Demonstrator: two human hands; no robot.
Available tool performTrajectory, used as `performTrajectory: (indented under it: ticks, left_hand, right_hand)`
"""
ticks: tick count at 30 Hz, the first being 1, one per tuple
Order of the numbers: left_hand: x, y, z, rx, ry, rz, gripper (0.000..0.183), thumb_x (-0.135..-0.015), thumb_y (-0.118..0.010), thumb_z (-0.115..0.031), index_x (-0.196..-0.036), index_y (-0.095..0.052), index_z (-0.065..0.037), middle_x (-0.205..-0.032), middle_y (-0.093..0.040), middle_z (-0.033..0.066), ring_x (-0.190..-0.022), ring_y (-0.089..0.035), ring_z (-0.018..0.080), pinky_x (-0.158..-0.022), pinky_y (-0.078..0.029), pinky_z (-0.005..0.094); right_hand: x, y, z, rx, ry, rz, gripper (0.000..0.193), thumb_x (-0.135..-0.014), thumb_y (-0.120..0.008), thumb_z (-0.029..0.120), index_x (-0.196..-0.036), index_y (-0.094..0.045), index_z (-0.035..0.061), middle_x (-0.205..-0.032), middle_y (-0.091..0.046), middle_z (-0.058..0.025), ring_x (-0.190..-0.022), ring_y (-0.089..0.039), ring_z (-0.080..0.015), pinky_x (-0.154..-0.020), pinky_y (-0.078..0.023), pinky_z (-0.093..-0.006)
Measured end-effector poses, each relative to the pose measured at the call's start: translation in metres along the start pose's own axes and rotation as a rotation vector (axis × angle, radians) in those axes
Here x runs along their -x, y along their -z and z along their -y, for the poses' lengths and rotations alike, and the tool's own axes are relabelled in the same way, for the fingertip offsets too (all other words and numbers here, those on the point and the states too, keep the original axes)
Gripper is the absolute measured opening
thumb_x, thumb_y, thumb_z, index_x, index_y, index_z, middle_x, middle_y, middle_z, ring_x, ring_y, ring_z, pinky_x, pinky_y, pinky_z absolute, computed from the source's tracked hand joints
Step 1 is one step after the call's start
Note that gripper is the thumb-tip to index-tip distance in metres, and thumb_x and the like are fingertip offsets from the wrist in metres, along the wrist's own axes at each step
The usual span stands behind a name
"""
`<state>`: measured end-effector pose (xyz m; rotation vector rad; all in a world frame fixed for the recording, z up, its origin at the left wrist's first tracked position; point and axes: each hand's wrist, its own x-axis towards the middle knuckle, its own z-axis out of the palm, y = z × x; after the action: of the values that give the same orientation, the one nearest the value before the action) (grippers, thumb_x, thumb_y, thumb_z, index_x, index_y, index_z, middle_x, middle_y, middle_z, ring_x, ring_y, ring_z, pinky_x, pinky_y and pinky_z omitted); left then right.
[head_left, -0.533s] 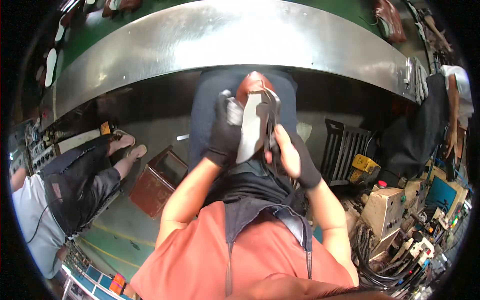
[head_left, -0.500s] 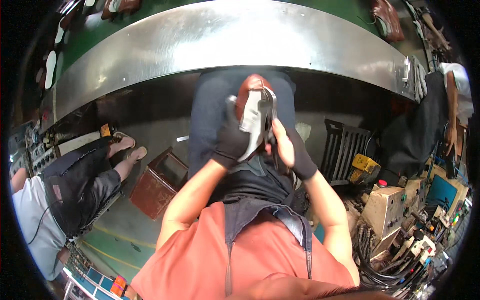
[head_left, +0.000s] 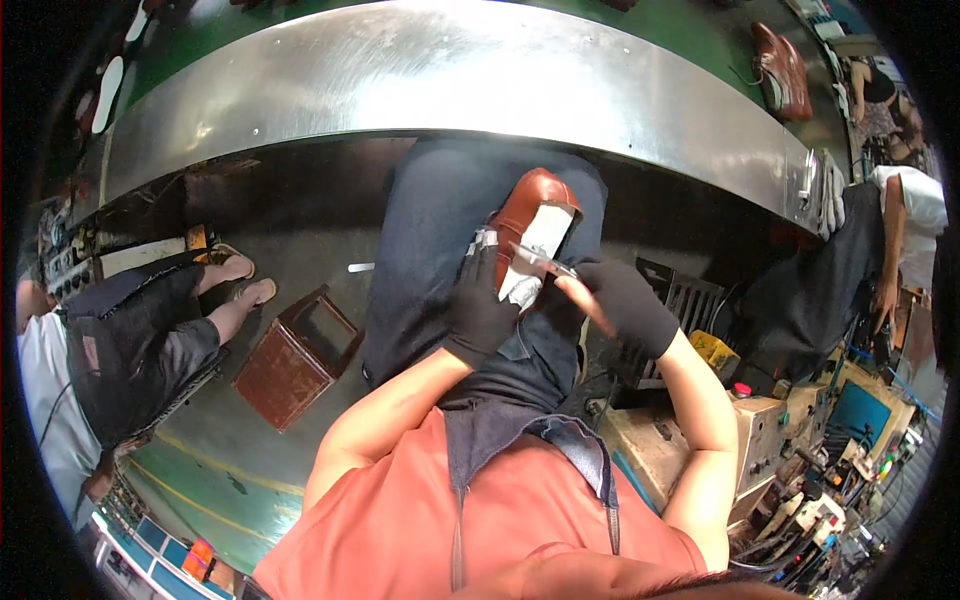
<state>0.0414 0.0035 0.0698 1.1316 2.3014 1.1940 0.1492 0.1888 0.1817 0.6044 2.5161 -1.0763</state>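
Note:
A brown leather shoe (head_left: 520, 208) lies on my lap, its toe pointing away and its white underside (head_left: 547, 232) showing along the right. My left hand (head_left: 480, 310), in a dark fingerless glove with white tape at the fingertips, holds the shoe by its left side. In my right hand (head_left: 622, 303), also gloved, is a slim silver metal tool (head_left: 545, 262). Its tip lies over the middle of the shoe; its exact kind cannot be made out. The right fingers are closed around the tool, partly hidden by the glove.
A shiny metal bench edge (head_left: 400, 80) curves across in front of my knees. Brown shoes (head_left: 782, 75) stand on the green surface beyond. A wooden stool (head_left: 298, 360) and a seated person (head_left: 150, 340) are at the left. Machine boxes and cables (head_left: 790, 440) crowd the right.
The shoe has turned, its toe now leaning right. My right hand has moved out to the right, with the metal tool now lying across the shoe. The left hand still holds its left side.

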Motion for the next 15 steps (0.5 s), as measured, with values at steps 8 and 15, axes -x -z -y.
performTrajectory:
  ticks: [8, 15]
  left_hand:
    - [-0.029, 0.003, 0.013, 0.01, -0.222, -0.128, 0.07, -0.092, -0.054, -0.039, -0.138, -0.032, 0.01, -0.136, -0.039, 0.034, -0.132, -0.035, 0.0461, -0.111, -0.027, 0.045]
    - [-0.05, 0.006, -0.001, -0.005, -0.066, -0.007, 0.055, -0.097, -0.043, -0.027, -0.135, -0.032, 0.011, -0.134, -0.041, 0.0341, -0.127, -0.039, 0.048, -0.106, -0.033, 0.0467]
  right_hand:
    - [-0.044, -0.013, -0.062, 0.415, 0.397, -0.212, 0.038, -0.091, -0.057, 0.044, -0.079, -0.06, 0.0079, -0.073, -0.063, -0.0147, -0.058, -0.062, -0.0334, -0.055, -0.05, -0.0402]
    - [-0.029, 0.048, -0.014, -0.09, -0.053, 0.458, 0.047, -0.096, -0.052, 0.042, -0.088, -0.061, -0.0027, -0.067, -0.062, -0.0134, -0.063, -0.068, -0.0223, -0.059, -0.05, -0.0378]
